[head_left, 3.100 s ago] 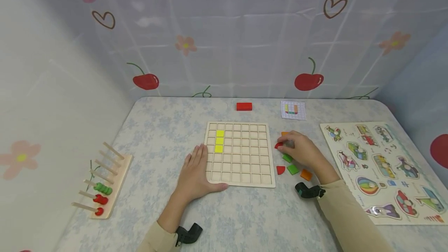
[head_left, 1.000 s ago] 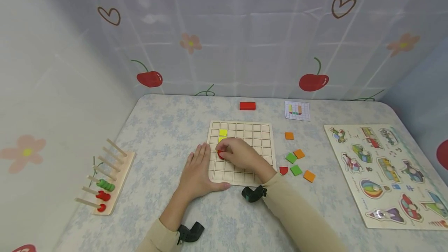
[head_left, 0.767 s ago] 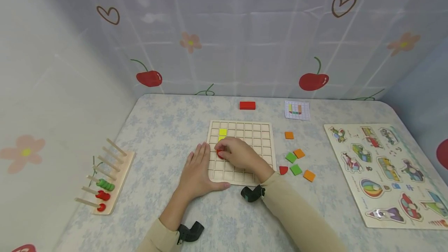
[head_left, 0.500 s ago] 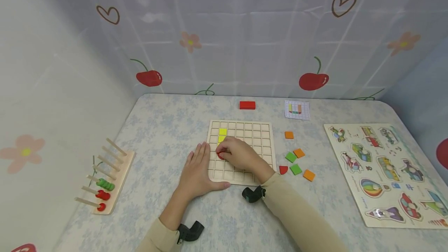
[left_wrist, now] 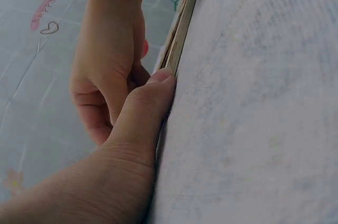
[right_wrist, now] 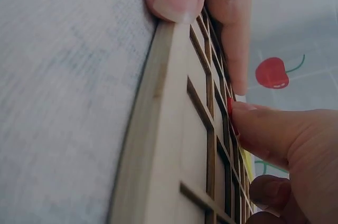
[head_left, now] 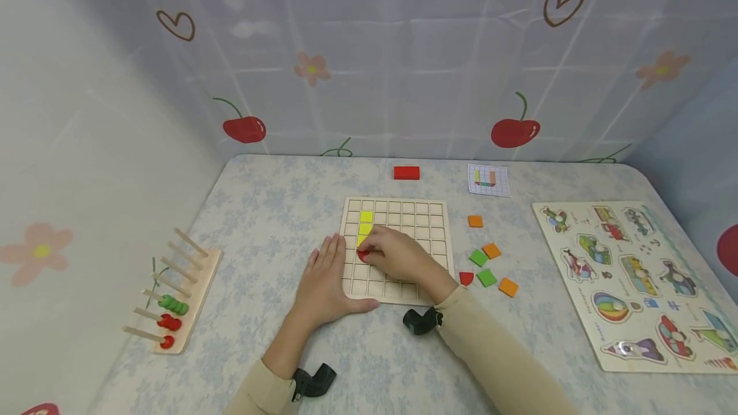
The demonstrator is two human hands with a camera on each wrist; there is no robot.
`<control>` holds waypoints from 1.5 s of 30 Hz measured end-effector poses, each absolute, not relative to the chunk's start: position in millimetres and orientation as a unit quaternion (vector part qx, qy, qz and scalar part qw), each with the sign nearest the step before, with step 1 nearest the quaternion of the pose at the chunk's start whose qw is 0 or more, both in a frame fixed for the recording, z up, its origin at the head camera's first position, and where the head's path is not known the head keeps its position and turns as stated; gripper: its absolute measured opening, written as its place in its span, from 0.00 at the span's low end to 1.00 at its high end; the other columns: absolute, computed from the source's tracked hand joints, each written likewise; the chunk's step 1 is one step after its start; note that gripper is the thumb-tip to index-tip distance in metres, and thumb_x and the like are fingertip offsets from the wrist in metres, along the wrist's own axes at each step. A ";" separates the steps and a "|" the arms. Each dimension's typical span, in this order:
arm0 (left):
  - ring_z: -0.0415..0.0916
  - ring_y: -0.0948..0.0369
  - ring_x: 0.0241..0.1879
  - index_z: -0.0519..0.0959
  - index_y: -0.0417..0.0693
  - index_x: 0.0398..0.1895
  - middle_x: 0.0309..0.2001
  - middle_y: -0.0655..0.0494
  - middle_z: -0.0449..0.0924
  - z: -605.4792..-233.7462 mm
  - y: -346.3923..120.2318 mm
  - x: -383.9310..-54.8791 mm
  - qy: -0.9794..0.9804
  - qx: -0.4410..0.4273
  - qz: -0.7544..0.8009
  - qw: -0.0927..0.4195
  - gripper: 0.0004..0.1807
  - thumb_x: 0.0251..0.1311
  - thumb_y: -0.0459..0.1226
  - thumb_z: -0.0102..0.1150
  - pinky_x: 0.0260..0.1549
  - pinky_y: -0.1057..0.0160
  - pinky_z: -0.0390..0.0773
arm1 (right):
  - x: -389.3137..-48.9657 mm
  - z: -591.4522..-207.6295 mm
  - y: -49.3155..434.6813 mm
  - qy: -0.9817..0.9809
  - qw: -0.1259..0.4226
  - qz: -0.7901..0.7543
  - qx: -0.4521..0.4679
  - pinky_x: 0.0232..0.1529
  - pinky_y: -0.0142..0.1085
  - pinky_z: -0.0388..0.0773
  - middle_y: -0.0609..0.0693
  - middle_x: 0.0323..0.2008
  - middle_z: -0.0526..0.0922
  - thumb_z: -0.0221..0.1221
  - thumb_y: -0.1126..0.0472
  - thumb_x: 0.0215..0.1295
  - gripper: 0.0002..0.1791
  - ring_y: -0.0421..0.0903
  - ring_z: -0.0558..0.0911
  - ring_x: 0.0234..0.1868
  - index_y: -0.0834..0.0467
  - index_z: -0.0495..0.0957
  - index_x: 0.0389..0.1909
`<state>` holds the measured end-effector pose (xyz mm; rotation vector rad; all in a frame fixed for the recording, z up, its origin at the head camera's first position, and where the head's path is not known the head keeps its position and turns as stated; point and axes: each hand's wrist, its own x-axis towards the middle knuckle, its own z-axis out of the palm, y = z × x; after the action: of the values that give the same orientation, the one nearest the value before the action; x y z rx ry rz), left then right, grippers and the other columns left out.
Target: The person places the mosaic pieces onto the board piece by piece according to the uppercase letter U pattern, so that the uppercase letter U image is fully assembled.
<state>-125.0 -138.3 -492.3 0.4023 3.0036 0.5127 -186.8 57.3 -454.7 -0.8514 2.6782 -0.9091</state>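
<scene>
A wooden grid board (head_left: pixel 422 219) lies on the table, with a column of yellow square tiles (head_left: pixel 366 216) in its left part. My right hand (head_left: pixel 398 255) is over the board and pinches a red quarter-round tile (head_left: pixel 362 256) just below the lowest yellow one. In the right wrist view the thumb and fingertips press that red tile (right_wrist: pixel 230 106) down at the grid; whether it sits fully in a cell cannot be told. Flat along the board's left edge rests my left hand (head_left: pixel 324 284), its fingers straight and its thumb (left_wrist: pixel 150 94) against the front edge.
Right of the board lie orange tiles (head_left: pixel 508 287), green tiles (head_left: pixel 487 277) and another red quarter-round tile (head_left: pixel 466 278). Behind are a red block (head_left: pixel 406 173) and a pattern card (head_left: pixel 488 187). A picture puzzle (head_left: pixel 625 332) lies far right, a peg stand (head_left: pixel 193 312) left.
My right hand has picked up the red quarter-round tile from the loose pieces at the right and carried it left onto the board. My left hand has stayed at the board's edge.
</scene>
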 end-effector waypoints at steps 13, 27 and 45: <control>0.34 0.53 0.81 0.38 0.40 0.80 0.81 0.46 0.37 -492.2 -135.8 -123.5 0.977 0.125 0.171 0.028 0.79 0.35 0.80 0.58 0.77 0.46 0.42 | -174.7 -443.4 95.7 0.906 0.072 -0.335 -0.248 0.51 0.39 0.78 0.40 0.47 0.82 0.63 0.53 0.67 0.14 0.39 0.79 0.44 0.50 0.83 0.52; 0.31 0.54 0.81 0.36 0.42 0.80 0.81 0.48 0.34 -491.9 -137.4 -123.4 0.976 0.121 0.177 0.043 0.78 0.36 0.79 0.59 0.77 0.46 0.40 | -164.8 -442.5 175.5 0.918 0.044 -0.345 -0.193 0.34 0.34 0.75 0.46 0.44 0.82 0.65 0.57 0.66 0.15 0.42 0.74 0.32 0.53 0.82 0.52; 0.32 0.53 0.81 0.37 0.41 0.80 0.81 0.47 0.36 -489.7 -135.3 -124.4 0.975 0.125 0.182 0.036 0.78 0.36 0.79 0.59 0.77 0.45 0.40 | -155.7 -453.4 235.2 0.938 0.007 -0.317 -0.140 0.45 0.41 0.78 0.47 0.45 0.83 0.66 0.57 0.64 0.15 0.45 0.79 0.44 0.54 0.83 0.51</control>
<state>-124.4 -135.3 -489.7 0.3825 2.9931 0.5597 -155.7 235.2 -453.4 -0.4378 2.9350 -0.9906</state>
